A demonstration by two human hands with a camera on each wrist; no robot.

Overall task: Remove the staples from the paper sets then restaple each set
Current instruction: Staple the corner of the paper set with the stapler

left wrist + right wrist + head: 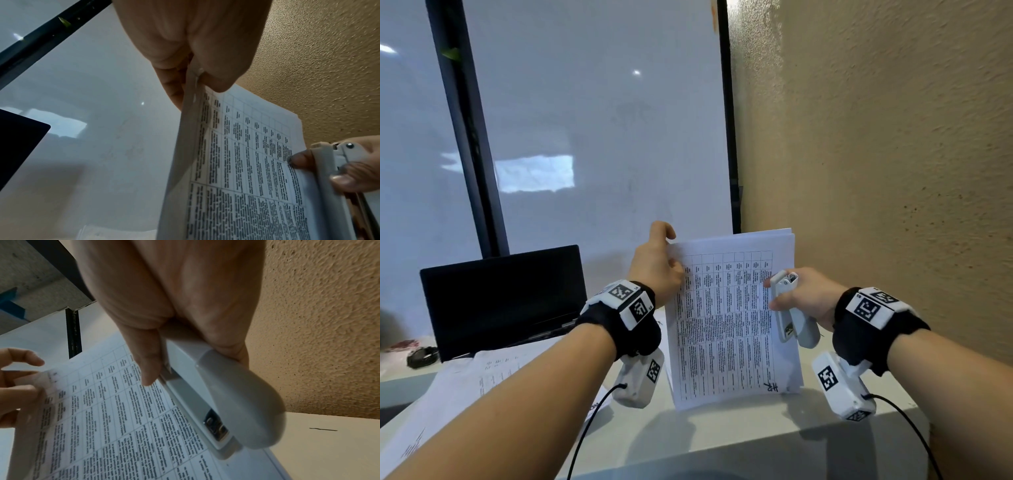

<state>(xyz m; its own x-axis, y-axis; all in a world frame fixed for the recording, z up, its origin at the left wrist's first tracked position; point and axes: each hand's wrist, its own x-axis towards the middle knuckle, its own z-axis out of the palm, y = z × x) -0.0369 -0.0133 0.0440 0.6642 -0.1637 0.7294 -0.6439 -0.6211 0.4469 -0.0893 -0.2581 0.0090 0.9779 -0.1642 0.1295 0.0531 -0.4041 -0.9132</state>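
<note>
Desk [722,435] white, laptop [500,298] left, tan wall [876,154] | left hand [657,263] pinches paper set [732,329] | right hand [804,296] grips stapler [789,313]

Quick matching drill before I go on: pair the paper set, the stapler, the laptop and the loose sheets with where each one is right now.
Things:
1. paper set
2. stapler
3. laptop
4. loose sheets

Places:
A. lying flat on the table at the left
B. gripped in the right hand
C. open, at the back left
D. held upright, top corner pinched by the left hand

Pairs: 1-D, 2-B, 3-C, 4-A
</note>
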